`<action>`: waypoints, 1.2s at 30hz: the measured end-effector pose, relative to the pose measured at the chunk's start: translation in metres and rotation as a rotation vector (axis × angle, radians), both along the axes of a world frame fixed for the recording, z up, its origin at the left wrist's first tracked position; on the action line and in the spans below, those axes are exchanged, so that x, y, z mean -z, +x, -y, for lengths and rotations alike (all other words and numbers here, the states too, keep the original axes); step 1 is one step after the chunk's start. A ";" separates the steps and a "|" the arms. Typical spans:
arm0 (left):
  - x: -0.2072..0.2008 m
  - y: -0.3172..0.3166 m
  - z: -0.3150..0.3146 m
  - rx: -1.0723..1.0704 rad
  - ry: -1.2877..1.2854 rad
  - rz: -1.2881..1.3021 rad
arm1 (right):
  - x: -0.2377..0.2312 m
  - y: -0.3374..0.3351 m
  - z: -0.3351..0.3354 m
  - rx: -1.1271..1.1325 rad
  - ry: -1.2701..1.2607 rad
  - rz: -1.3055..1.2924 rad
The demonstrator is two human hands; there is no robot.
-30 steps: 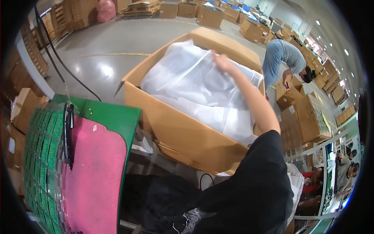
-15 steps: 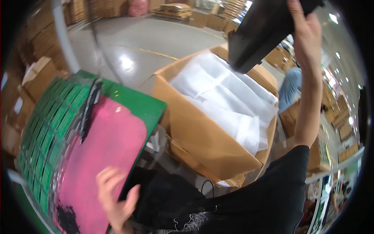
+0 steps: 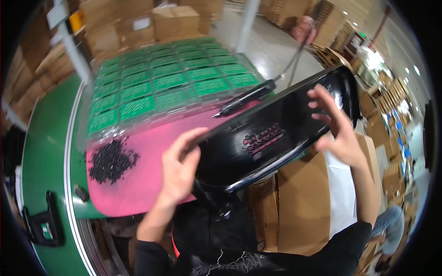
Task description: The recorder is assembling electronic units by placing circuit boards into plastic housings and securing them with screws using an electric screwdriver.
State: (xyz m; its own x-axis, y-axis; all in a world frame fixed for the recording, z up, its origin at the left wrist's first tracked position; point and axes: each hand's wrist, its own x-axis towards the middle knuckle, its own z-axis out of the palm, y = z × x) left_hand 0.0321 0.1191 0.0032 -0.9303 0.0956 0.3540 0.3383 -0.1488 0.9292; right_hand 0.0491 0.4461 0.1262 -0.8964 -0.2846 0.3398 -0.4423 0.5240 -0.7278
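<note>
A long, glossy black plastic housing [image 3: 281, 131] is held tilted above the pink mat [image 3: 152, 138], its right end higher than its left. Small raised marks and slots show in the middle of its face. My left hand [image 3: 179, 165] grips its left end between thumb and fingers. Over the right part, my right hand [image 3: 338, 129] has its fingers spread and curved, thumb near the lower edge; whether it touches the housing is hard to tell. Just beyond the housing lies a black electric screwdriver [image 3: 246, 98]. Small black screws [image 3: 111, 162] form a pile on the mat's left.
Clear trays of green circuit boards [image 3: 170, 78] stand behind the mat. Another black plastic part [image 3: 44, 223] lies on the green surface at left. An open cardboard box [image 3: 304, 207] with white wrapping [image 3: 340, 193] is at right. A person in jeans [image 3: 389, 230] sits beyond it.
My view has swung left toward the mat. The black housing has come from the upper right to above the mat. My left hand, empty before, now grips its left end; the right hand's fingers have spread.
</note>
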 end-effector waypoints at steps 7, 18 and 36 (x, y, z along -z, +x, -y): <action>0.018 -0.012 0.089 0.124 -0.097 0.527 | 0.045 -0.069 0.055 -0.128 0.451 -0.273; 0.014 -0.061 0.109 0.063 -0.919 -0.248 | 0.119 -0.242 0.133 -0.113 0.735 -0.243; -0.029 -0.050 0.085 0.214 -0.258 0.224 | 0.066 -0.113 0.161 -0.218 0.544 -1.199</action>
